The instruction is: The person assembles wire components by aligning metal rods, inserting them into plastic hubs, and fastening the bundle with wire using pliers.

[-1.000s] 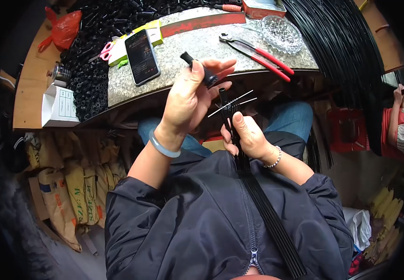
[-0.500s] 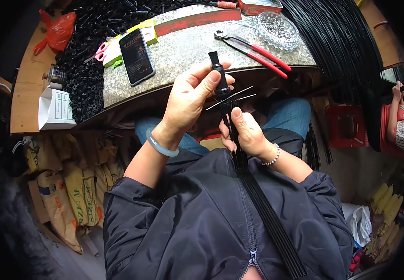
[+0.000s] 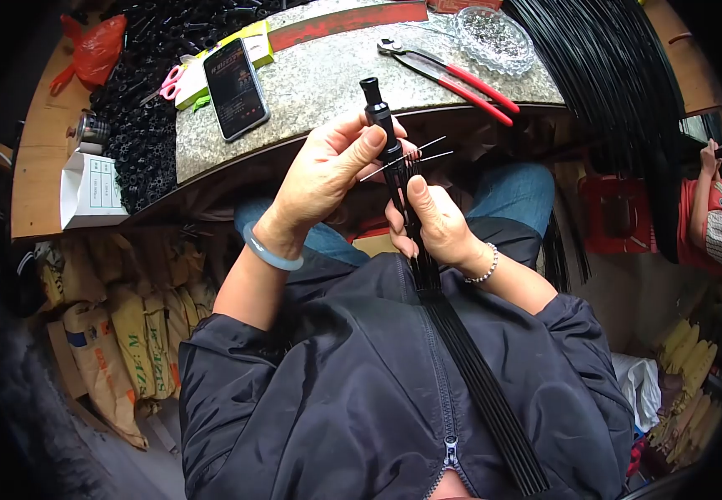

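Note:
My left hand (image 3: 323, 171) is closed around a black tubular plastic fitting (image 3: 375, 108) with a flared top, the thumb pressed on its side. Just below, my right hand (image 3: 440, 223) grips a bundle of thin black ribs (image 3: 486, 383), thumb on top. The ribs run from the fitting's lower end down across my dark jacket. Two thin pale wires (image 3: 432, 156) stick out crosswise where the ribs meet the fitting. How ribs and wire join there is too small to tell.
On the stone slab (image 3: 311, 92) lie a phone (image 3: 236, 90), red-handled pliers (image 3: 453, 79) and a glass dish (image 3: 494, 40). Heaped black fittings (image 3: 148, 125) and pink scissors (image 3: 171, 83) are at left. Long black ribs (image 3: 603, 58) hang off the right side. Another person's arm (image 3: 701, 200) shows far right.
Both hands have shifted slightly up and left in view with the fitting and ribs. The fitting and crosswise wires have turned a little. Both hands keep their hold.

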